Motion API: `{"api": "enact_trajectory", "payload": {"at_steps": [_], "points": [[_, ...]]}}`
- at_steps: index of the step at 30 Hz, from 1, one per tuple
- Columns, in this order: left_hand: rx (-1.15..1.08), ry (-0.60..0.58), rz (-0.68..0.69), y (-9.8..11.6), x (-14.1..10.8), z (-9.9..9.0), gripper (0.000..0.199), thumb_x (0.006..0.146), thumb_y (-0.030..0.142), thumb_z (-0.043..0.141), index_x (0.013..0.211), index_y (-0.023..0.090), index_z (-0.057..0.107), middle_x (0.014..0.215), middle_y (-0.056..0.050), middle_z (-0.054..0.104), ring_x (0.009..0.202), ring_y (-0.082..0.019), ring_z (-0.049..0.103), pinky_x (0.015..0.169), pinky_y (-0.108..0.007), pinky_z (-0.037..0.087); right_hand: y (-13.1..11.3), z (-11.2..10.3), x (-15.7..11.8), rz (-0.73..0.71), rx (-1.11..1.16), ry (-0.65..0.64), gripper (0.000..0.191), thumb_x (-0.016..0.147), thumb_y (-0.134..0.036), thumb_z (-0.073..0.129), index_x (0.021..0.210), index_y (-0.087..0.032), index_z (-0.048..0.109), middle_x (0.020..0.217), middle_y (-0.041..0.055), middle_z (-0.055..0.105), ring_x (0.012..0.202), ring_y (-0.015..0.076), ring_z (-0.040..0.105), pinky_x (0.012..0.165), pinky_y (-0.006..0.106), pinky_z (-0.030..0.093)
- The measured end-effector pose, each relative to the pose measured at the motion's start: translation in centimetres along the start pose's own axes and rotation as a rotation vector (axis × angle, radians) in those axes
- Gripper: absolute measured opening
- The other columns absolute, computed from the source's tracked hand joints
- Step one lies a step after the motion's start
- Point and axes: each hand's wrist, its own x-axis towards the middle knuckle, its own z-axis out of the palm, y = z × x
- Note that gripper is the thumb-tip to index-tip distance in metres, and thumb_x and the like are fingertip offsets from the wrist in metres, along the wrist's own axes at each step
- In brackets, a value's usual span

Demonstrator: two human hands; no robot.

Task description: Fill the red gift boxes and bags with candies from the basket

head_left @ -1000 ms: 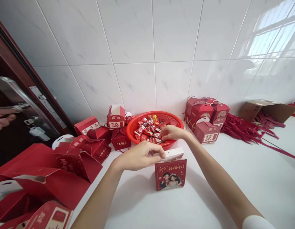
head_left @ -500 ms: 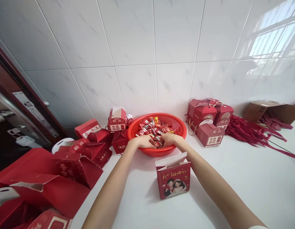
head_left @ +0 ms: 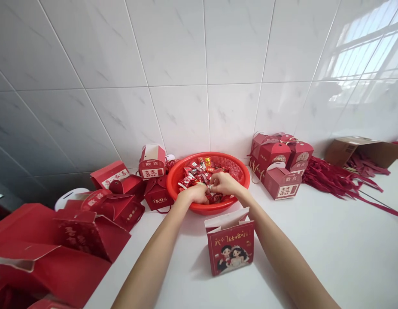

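A round red plastic basket (head_left: 240, 168) stands by the wall, filled with small wrapped candies (head_left: 194, 174) in red packets. My left hand (head_left: 199, 193) reaches over its front rim, fingers curled down among the candies and their tips hidden. Close beside it, my right hand (head_left: 225, 183) is closed above the candies with the fingertips drawn together. What either hand grips does not show. Between my forearms a red paper gift box (head_left: 231, 246) stands upright on the white table, its top open and a cartoon bride and groom on its front.
Red gift boxes (head_left: 92, 231) crowd the left side of the table (head_left: 330, 240). More closed red boxes (head_left: 281, 182) are stacked right of the basket. Beyond them lie dark red ribbons (head_left: 327, 178) and a cardboard box (head_left: 340, 150) on its side. A tiled wall (head_left: 179, 116) rises behind.
My right hand has lifted a little out of the candies, and its fingers are now pinched together. My left hand stays low in the basket. The view has shifted slightly to the right.
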Motion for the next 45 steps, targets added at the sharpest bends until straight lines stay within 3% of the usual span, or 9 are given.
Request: {"api": "enact_trajectory", "payload": {"at_steps": [5, 11, 19, 24, 28, 31, 36, 40, 45], "points": [[-0.237, 0.237, 0.138, -0.5, 0.6, 0.2, 0.019, 0.071, 0.023, 0.062, 0.087, 0.018, 0.071, 0.081, -0.004, 0.074, 0.082, -0.025, 0.070, 0.073, -0.030, 0.053, 0.9, -0.1, 0.5, 0.019, 0.303, 0.228, 0.019, 0.077, -0.007, 0.055, 0.087, -0.016, 0.069, 0.089, 0.0047, 0.073, 0.083, 0.0165, 0.065, 0.071, 0.024, 0.047], [-0.364, 0.574, 0.257, -0.6, 0.3, 0.2, 0.034, 0.081, 0.024, 0.063, 0.114, 0.016, 0.068, 0.116, -0.009, 0.073, 0.105, -0.027, 0.067, 0.092, -0.033, 0.051, 1.0, 0.0, 0.2, 0.025, 0.553, 0.104, 0.021, 0.080, -0.010, 0.052, 0.096, -0.013, 0.066, 0.076, 0.0023, 0.066, 0.070, 0.0144, 0.062, 0.064, 0.024, 0.048], [-0.548, 0.680, 0.234, -0.3, 0.3, 0.3, 0.036, 0.094, 0.038, 0.053, 0.123, 0.019, 0.063, 0.132, -0.008, 0.066, 0.123, -0.023, 0.059, 0.106, -0.033, 0.044, 0.6, -0.4, -0.6, -0.062, 0.775, -0.058, 0.056, 0.074, -0.006, 0.056, 0.129, -0.019, 0.053, 0.113, 0.0084, 0.067, 0.087, 0.0165, 0.068, 0.071, 0.028, 0.059], [-0.650, 0.646, 0.227, -0.6, 0.6, 0.2, 0.044, 0.100, 0.046, 0.040, 0.126, 0.018, 0.062, 0.135, -0.009, 0.063, 0.126, -0.021, 0.057, 0.106, -0.029, 0.044, 0.6, -0.4, -0.6, -0.092, 0.823, -0.120, 0.052, 0.072, -0.010, 0.064, 0.122, -0.022, 0.060, 0.134, 0.0095, 0.059, 0.084, 0.0159, 0.068, 0.065, 0.028, 0.061], [-0.814, 0.557, 0.204, -0.7, 0.7, 0.1, 0.054, 0.100, 0.055, 0.034, 0.138, 0.022, 0.053, 0.145, -0.011, 0.054, 0.117, -0.023, 0.063, 0.091, -0.034, 0.055, 0.7, -0.3, -0.3, -0.079, 0.802, -0.024, 0.017, 0.074, -0.025, 0.072, 0.087, -0.015, 0.067, 0.092, 0.0059, 0.069, 0.077, 0.0170, 0.066, 0.064, 0.028, 0.058], [-0.874, 0.451, 0.155, -0.7, 0.6, 0.2, 0.055, 0.100, 0.055, 0.034, 0.143, 0.023, 0.048, 0.139, -0.012, 0.059, 0.096, -0.022, 0.071, 0.075, -0.034, 0.060, 0.8, -0.4, -0.1, -0.002, 0.799, 0.151, 0.024, 0.076, -0.038, 0.071, 0.072, -0.015, 0.063, 0.070, 0.0019, 0.063, 0.068, 0.0151, 0.061, 0.063, 0.027, 0.054], [-0.403, 0.316, 0.072, -0.9, 0.9, 0.4, 0.030, 0.089, 0.032, 0.055, 0.111, 0.019, 0.072, 0.110, -0.007, 0.075, 0.095, -0.023, 0.070, 0.084, -0.029, 0.055, 0.9, -0.9, 0.1, 0.145, 0.927, 0.391, 0.021, 0.075, -0.037, 0.068, 0.072, -0.018, 0.059, 0.070, 0.0020, 0.063, 0.065, 0.0148, 0.062, 0.059, 0.025, 0.050], [-0.111, 0.086, 0.116, -0.3, 0.9, 0.2, 0.034, 0.078, 0.026, 0.066, 0.111, 0.022, 0.074, 0.105, -0.004, 0.077, 0.094, -0.023, 0.071, 0.083, -0.026, 0.052, 1.0, -1.1, 0.2, 0.145, 1.179, 0.348, 0.022, 0.073, -0.035, 0.071, 0.074, -0.019, 0.056, 0.072, 0.0025, 0.066, 0.065, 0.0170, 0.067, 0.057, 0.025, 0.052], [0.163, -0.018, 0.156, 0.8, 0.8, -0.1, 0.030, 0.078, 0.025, 0.066, 0.107, 0.019, 0.072, 0.101, -0.006, 0.076, 0.089, -0.023, 0.070, 0.071, -0.025, 0.048, 0.8, -1.3, 0.0, 0.157, 1.343, 0.273, 0.021, 0.074, -0.031, 0.074, 0.075, -0.018, 0.057, 0.064, 0.0021, 0.067, 0.055, 0.0174, 0.068, 0.048, 0.023, 0.049]]}}
